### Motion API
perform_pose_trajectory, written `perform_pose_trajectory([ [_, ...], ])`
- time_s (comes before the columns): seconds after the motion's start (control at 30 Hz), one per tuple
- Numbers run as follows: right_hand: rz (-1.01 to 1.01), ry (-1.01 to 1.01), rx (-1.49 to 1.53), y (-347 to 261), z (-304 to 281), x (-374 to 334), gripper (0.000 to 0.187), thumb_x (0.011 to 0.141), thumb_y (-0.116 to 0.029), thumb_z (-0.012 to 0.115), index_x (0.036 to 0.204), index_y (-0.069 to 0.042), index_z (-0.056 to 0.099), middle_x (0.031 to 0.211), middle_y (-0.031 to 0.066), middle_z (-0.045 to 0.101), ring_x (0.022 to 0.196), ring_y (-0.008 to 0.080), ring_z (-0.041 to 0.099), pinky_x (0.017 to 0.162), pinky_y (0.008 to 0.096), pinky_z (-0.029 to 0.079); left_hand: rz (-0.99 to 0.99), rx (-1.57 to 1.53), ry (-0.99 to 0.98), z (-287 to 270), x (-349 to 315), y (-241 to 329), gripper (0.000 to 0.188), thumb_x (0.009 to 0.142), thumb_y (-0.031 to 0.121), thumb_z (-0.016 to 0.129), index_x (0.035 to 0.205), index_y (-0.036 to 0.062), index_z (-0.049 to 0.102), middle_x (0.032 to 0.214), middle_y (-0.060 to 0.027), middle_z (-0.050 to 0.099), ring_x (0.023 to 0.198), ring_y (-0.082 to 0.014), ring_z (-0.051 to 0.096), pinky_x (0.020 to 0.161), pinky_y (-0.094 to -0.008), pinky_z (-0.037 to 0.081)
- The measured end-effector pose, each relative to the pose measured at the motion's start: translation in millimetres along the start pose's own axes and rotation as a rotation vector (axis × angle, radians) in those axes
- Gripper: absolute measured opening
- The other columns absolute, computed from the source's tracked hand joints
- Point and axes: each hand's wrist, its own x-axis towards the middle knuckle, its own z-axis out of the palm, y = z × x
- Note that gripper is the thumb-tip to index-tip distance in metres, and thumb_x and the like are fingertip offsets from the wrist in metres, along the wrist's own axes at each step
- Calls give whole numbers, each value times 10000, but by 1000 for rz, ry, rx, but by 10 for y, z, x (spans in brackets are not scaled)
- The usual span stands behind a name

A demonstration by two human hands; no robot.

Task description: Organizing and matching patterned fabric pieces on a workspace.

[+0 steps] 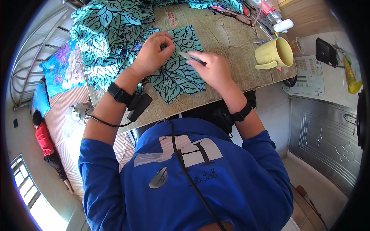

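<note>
Pointed tool (185,55) gripped in curled right hand (214,70); left hand (153,54) bent, grip unclear. Leaf-print piece (178,80) apparently being trimmed; whether heaped cloth (104,40) is finished cannot be told.

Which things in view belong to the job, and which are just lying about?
Likely in the job:
- small bladed tool, held in the right hand
- leaf-print fabric piece, below the left hand
- matching fabric pile, to its left

Probably just lying about:
- yellow mug, at the table's right
- blue floral cloth, far left
</note>
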Motion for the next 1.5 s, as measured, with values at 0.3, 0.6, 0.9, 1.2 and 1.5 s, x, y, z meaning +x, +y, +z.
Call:
perform_pose_trajectory([
  [0.3, 77, 245, 184, 304, -150, 83, 370, 808, -304, 748, 1092, -71, 703, 766, 116, 688, 579, 138, 585, 548, 273, 458, -229, -2, 31, -156, 313, -17, 228, 906, 147, 583, 1080, 6, 626, 984, -75, 677, 919, -143, 632, 828, -267, 482],
  [0.6, 73, 249, 264, 304, -201, 72, 360, 825, -245, 742, 1121, -49, 682, 829, 107, 703, 680, 111, 620, 613, 250, 484, -278, 345, -71, -16, 602, 196, 334, 811, 311, 699, 1027, 61, 650, 937, -93, 681, 889, -247, 656, 814, -343, 505],
  [0.9, 34, 272, 324, 337, -200, 62, 340, 829, -202, 740, 1122, -41, 677, 895, 117, 706, 740, 105, 631, 637, 247, 490, -255, 183, -185, -176, 635, 263, 247, 850, 234, 687, 957, 39, 581, 815, -65, 624, 800, -166, 620, 732, -278, 486],
  [1.2, 115, 259, 412, 349, -195, 29, 321, 839, -184, 734, 1113, -26, 678, 830, 42, 697, 655, 31, 533, 560, 196, 422, 87, -259, 352, -1106, 852, 392, 89, 938, 57, 542, 1026, 68, 545, 747, 21, 512, 642, -67, 459, 577, -213, 382],
  [1.5, -10, 188, 219, 254, -121, 66, 373, 812, -312, 746, 1113, -99, 696, 753, 88, 672, 557, 129, 550, 522, 260, 435, 351, 899, 932, -1942, 186, -97, 263, 831, 159, 701, 1057, 55, 615, 911, -113, 660, 865, -251, 647, 787, -346, 497],
])
